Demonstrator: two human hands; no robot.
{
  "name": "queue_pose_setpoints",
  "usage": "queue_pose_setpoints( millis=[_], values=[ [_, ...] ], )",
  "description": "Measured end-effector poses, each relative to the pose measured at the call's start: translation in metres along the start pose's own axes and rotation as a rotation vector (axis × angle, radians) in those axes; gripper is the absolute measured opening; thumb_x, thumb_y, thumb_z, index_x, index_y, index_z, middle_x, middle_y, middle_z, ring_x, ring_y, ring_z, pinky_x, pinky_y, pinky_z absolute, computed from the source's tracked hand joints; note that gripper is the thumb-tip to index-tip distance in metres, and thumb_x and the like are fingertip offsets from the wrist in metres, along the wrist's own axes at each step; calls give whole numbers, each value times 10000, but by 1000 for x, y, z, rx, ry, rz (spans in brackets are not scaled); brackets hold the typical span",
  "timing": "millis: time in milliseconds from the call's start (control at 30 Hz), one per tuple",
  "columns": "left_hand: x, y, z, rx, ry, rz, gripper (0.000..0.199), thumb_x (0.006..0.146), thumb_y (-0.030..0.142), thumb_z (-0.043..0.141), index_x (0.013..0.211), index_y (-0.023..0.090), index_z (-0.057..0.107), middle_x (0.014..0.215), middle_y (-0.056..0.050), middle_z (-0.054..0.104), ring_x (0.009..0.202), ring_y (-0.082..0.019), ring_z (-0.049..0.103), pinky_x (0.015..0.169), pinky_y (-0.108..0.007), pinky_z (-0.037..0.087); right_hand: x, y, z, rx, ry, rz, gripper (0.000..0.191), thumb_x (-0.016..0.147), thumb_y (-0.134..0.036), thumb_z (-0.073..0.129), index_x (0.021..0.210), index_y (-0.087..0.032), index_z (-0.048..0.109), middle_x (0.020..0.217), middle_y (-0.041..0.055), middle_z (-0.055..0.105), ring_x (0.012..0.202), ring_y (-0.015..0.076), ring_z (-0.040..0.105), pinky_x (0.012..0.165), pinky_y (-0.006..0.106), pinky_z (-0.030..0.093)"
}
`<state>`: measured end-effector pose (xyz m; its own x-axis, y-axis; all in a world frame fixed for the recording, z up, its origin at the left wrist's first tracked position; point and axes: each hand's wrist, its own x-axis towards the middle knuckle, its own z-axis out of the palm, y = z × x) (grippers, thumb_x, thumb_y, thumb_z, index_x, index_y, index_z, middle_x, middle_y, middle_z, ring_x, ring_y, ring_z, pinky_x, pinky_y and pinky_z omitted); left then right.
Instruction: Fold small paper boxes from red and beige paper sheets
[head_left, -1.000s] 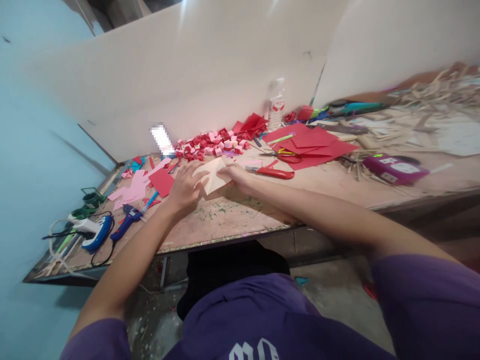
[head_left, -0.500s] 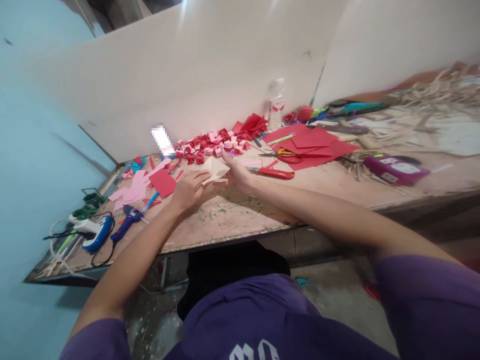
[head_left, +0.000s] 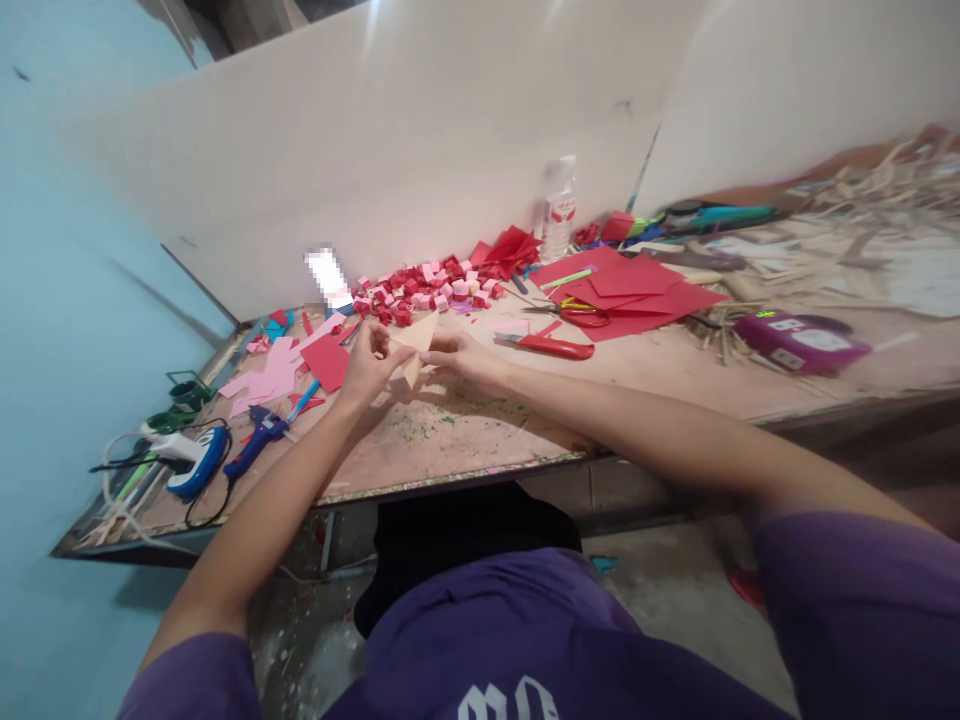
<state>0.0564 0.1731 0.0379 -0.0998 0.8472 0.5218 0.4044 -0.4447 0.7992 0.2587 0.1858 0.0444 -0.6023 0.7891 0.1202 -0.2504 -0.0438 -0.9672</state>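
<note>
A cream-coloured piece of folded paper (head_left: 417, 340) is held up between my two hands above the bench. My left hand (head_left: 369, 365) pinches it from the left, thumb toward the middle of the paper. On the other side, my right hand (head_left: 463, 358) grips its right edge with thumb and fingers. The paper shows pointed corners and a crease. Just behind it lies a heap of small red and pink folded paper pieces (head_left: 427, 285). A red paper sheet (head_left: 325, 362) lies next to my left hand. Red-handled pliers (head_left: 555, 346) rest to the right of my right hand.
Left on the bench are pink paper strips (head_left: 271, 375), a blue glue gun (head_left: 259, 440) and a blue-and-white power strip (head_left: 201, 462) with cables. To the right are scissors (head_left: 585, 316), red sheets (head_left: 630, 285), a purple device (head_left: 799, 340) and a plastic bottle (head_left: 559, 215).
The cream paper has been turned and tilted, now showing a pointed, upright shape. My left hand has risen slightly, and my right fingers have shifted from behind the paper to its right edge.
</note>
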Motion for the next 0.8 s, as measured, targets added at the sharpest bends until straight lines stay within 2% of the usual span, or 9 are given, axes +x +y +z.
queue_pose_setpoints(
  millis=[67, 133, 233, 300, 367, 467, 667, 800],
  values=[
    [2, -2, 1, -59, 25, -49, 455, 701, 298, 883, 1028, 259, 570, 872, 29, 577, 749, -139, 577, 674, -257, 468, 1, -1, -1, -18, 40, -18, 252, 817, -158, 789, 1052, -240, 827, 1154, 86, 806, 1038, 260, 735, 886, 383, 633],
    [4, -2, 0, -77, -16, -87, 442, 710, 340, 872, 1052, 248, 609, 888, 12, 620, 710, -140, 588, 635, -262, 469, 2, -2, -2, -33, 69, -27, 257, 792, -122, 767, 1017, -231, 827, 1122, 78, 811, 1003, 250, 733, 859, 375, 633],
    [6, 1, -3, -46, -98, -98, 276, 753, 431, 829, 806, 202, 685, 670, 15, 608, 556, -126, 511, 540, -265, 393, 2, -3, -3, -55, 99, -25, 253, 776, -107, 745, 987, -218, 828, 1088, 84, 814, 978, 250, 728, 848, 374, 630],
    [5, 5, -5, -25, -123, -88, 338, 764, 448, 820, 611, 195, 656, 550, 9, 570, 518, -126, 479, 522, -274, 358, 2, -3, -4, -75, 113, -21, 229, 774, -114, 752, 966, -211, 830, 1073, 97, 815, 983, 261, 724, 851, 381, 630],
    [3, 8, -5, -18, -132, -77, 371, 771, 444, 814, 546, 196, 655, 525, -3, 587, 521, -131, 494, 530, -279, 365, 3, -1, -5, -89, 118, -24, 185, 798, -152, 772, 962, -211, 834, 1069, 104, 815, 990, 268, 723, 856, 385, 629],
    [0, 9, -4, -23, -152, -70, 330, 781, 438, 807, 577, 198, 710, 548, -14, 642, 534, -139, 537, 550, -281, 406, 4, 3, -7, -108, 131, -28, 140, 836, -218, 800, 971, -204, 838, 1046, 108, 816, 942, 255, 733, 834, 379, 624],
    [-1, 6, -1, -66, -179, -82, 268, 783, 440, 806, 672, 199, 766, 578, -18, 687, 564, -158, 623, 602, -289, 506, 7, 6, -7, -96, 182, -36, 85, 827, -193, 809, 898, -153, 833, 921, 94, 824, 816, 216, 747, 759, 331, 609],
    [-2, 8, 0, -99, -176, -101, 245, 776, 439, 810, 736, 198, 792, 595, -23, 702, 573, -169, 646, 598, -296, 529, 7, 6, -7, -109, 187, -56, 115, 816, -214, 834, 913, -153, 841, 928, 94, 831, 818, 216, 758, 745, 318, 617]
  ],
)
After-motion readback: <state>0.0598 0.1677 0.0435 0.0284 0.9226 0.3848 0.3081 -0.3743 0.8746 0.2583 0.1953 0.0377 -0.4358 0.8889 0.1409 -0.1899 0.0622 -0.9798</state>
